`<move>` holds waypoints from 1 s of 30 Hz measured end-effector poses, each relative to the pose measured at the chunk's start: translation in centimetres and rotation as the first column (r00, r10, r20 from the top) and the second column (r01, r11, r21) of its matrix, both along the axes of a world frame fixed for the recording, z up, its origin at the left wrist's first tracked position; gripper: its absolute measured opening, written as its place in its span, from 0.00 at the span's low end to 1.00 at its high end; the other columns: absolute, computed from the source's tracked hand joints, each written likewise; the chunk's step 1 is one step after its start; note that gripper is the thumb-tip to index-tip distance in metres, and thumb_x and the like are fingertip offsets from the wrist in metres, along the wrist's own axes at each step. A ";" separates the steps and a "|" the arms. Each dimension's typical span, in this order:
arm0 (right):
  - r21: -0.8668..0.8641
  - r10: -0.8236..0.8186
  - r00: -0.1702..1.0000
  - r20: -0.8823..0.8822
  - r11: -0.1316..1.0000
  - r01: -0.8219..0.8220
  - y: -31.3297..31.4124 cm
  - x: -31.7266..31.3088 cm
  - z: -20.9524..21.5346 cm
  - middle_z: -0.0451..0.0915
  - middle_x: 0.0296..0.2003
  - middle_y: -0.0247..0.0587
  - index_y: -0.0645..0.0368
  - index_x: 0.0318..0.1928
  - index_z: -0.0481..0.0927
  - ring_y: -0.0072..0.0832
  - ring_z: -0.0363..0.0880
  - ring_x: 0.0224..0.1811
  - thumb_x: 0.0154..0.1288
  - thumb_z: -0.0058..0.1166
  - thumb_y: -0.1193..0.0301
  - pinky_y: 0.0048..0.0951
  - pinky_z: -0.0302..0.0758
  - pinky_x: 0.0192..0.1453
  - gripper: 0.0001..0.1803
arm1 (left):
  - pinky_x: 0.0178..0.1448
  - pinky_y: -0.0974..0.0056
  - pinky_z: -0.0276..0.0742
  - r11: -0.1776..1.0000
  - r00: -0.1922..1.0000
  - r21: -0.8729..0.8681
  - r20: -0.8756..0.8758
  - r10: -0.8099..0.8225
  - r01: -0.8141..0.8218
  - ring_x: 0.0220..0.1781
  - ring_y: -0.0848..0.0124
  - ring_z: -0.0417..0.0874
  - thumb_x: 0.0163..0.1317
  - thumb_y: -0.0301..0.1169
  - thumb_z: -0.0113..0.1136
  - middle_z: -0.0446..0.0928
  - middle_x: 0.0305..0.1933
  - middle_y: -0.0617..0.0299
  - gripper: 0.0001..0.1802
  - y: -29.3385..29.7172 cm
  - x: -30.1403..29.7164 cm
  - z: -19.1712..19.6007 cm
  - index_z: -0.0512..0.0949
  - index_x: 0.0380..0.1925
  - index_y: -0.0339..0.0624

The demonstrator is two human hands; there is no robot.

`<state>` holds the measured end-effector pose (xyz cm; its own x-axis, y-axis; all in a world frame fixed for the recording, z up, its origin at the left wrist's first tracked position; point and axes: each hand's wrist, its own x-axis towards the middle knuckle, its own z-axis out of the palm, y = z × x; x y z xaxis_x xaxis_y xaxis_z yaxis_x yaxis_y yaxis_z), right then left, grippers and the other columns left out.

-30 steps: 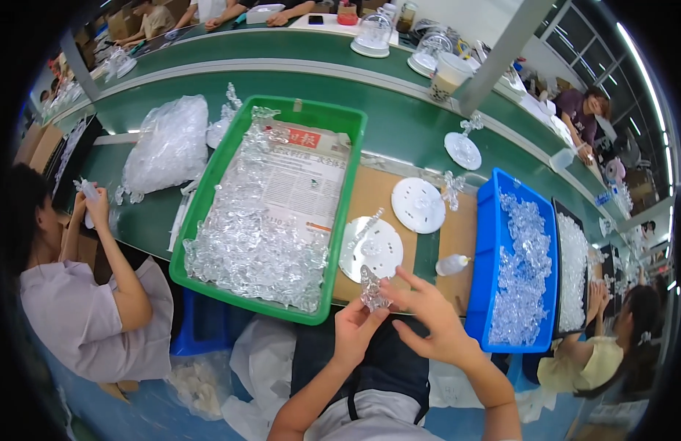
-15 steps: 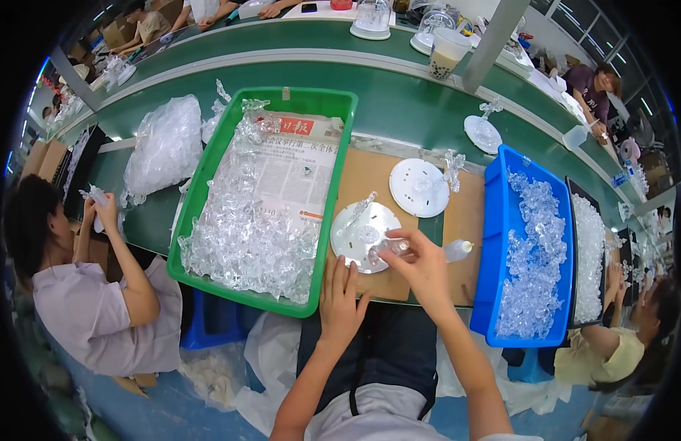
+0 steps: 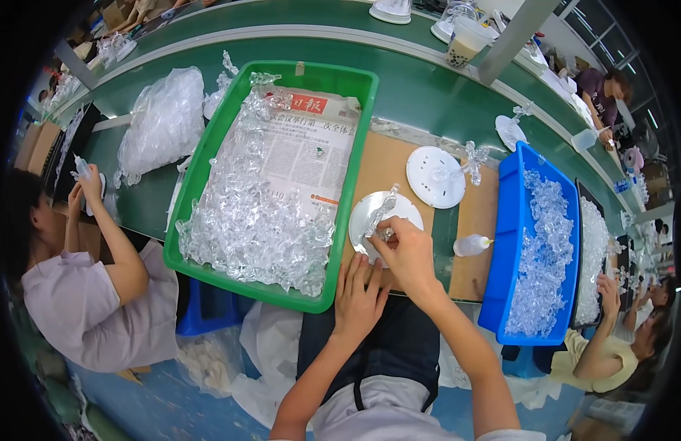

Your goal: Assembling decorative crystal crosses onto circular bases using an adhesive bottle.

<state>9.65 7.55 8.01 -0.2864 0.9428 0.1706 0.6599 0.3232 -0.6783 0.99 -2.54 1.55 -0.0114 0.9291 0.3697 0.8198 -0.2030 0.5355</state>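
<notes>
A white round disc (image 3: 365,212) lies on the brown board in front of me. On it sits a clear plastic piece (image 3: 390,197), slanting up from its surface. My right hand (image 3: 409,253) reaches over the disc, thumb and fingers pinched on another clear plastic piece (image 3: 385,234), partly hidden by the fingers. My left hand (image 3: 359,298) lies flat at the disc's near edge, fingers stretched out and fingertips by its rim. Right of my right hand, a small white squeeze bottle (image 3: 470,245) with a yellowish tip lies on its side.
Left stands a green tray (image 3: 171,213) of clear plastic pieces on newspaper; right, a blue tray (image 3: 493,253) of similar pieces. Behind my disc lies a second white disc (image 3: 429,180) beside a clear figure (image 3: 473,163). A drink cup (image 3: 467,45) stands farther back. Co-workers sit at both sides.
My right hand has moved the pinched clear piece toward the one on the disc, and its fingers have closed in more. My left hand stays at the rim. The whole view has shifted slightly.
</notes>
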 end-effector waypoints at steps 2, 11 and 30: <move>0.048 0.008 1.000 0.026 0.999 -0.009 -0.5 -0.3 -0.3 0.79 0.30 0.44 0.63 0.34 0.76 0.35 0.82 0.27 0.52 0.63 0.72 0.30 0.77 0.29 0.12 | 0.68 0.45 0.55 1.000 1.000 -0.007 -0.001 -0.003 0.003 0.67 0.51 0.63 0.58 0.35 0.59 0.66 0.59 0.43 0.25 -0.1 -0.2 -0.3 0.71 0.55 0.37; 0.224 0.007 0.989 0.144 0.974 -0.039 -2.0 -1.2 -0.6 0.75 0.28 0.47 0.61 0.35 0.74 0.44 0.77 0.28 0.55 0.58 0.72 0.38 0.75 0.29 0.09 | 0.69 0.45 0.53 1.000 1.000 -0.013 -0.011 0.005 -0.005 0.69 0.51 0.60 0.56 0.35 0.61 0.63 0.63 0.44 0.23 -0.4 -0.2 -0.3 0.73 0.52 0.40; 0.165 -0.086 0.996 0.031 0.983 0.080 -2.3 -1.5 -0.7 0.77 0.31 0.50 0.62 0.40 0.75 0.45 0.78 0.32 0.57 0.56 0.71 0.40 0.75 0.33 0.11 | 0.71 0.45 0.49 0.998 0.999 -0.055 -0.031 -0.042 0.041 0.72 0.44 0.51 0.53 0.33 0.61 0.55 0.68 0.40 0.35 0.3 -0.7 0.6 0.64 0.61 0.36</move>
<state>8.12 5.25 7.28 -0.2176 0.9239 0.3149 0.7133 0.3707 -0.5948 0.32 -2.19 2.13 0.0386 0.9471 0.3186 0.8282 -0.2087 0.5201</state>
